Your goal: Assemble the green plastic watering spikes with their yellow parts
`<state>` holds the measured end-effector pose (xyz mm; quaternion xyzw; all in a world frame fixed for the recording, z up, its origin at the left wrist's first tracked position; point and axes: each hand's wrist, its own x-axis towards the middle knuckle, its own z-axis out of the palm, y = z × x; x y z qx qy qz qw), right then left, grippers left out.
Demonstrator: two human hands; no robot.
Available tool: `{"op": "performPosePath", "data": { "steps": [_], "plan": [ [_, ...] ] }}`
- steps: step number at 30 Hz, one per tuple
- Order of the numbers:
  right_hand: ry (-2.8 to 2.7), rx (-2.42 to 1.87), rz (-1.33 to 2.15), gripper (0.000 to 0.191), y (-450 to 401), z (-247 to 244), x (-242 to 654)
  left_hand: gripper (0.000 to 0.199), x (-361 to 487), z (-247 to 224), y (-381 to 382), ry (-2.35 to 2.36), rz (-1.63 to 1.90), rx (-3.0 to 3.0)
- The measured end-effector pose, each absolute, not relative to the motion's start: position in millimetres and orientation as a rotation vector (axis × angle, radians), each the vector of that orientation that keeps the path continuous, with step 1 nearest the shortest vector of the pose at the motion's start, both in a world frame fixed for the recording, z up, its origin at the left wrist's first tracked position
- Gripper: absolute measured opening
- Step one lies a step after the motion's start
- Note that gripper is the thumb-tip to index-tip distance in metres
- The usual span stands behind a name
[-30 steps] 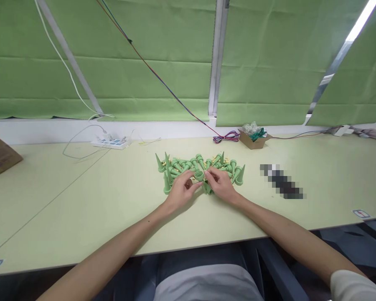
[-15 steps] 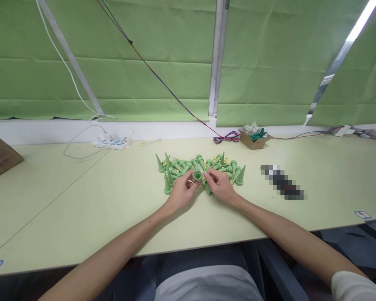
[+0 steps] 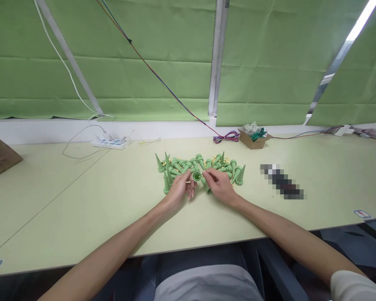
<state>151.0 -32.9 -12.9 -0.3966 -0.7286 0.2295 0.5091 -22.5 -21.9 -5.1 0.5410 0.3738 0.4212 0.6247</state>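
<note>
Cup: green, just above the table (image 3: 113, 209) between both hands, mouth toward the wearer, perhaps so its inside shows (image 3: 196, 176)
Left hand: thumb side against the cup's left edge, seemingly gripping it; other fingers loosely curled below (image 3: 178, 189)
Right hand: fingertips drawn narrow at the cup's right edge; cannot tell whether they pinch anything (image 3: 221, 184)
Cones: heaped just beyond the hands, probably for short reach (image 3: 240, 175)
Yellow bits: partly buried, shapes unclear (image 3: 226, 160)
Dark item: pixelated, unidentifiable (image 3: 282, 182)
</note>
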Motion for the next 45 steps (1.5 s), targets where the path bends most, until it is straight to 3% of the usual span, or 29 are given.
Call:
{"op": "performPosePath", "data": {
  "steps": [5, 16, 26, 45],
  "plan": [
    [-1.763, -0.950, 0.550, 0.032, -32.7, -14.4, 151.2, 0.062, -21.5, -2.2, -25.8, 0.886, 0.844, 1.265],
    [-1.760, -0.914, 0.618, 0.030, -33.0, -14.1, 149.9, 0.053, -21.5, -5.8, -24.9, 0.815, 0.760, 1.279],
    [-1.776, -0.950, 0.572, 0.030, -32.9, -15.7, 149.6, 0.043, -25.9, 0.0, -28.5, 0.935, 0.894, 1.767],
    [-1.761, -0.944, 0.573, 0.025, -32.7, -17.6, 149.5, 0.027, -26.3, -6.3, -28.3, 1.107, 1.136, 2.082]
  ]
}}
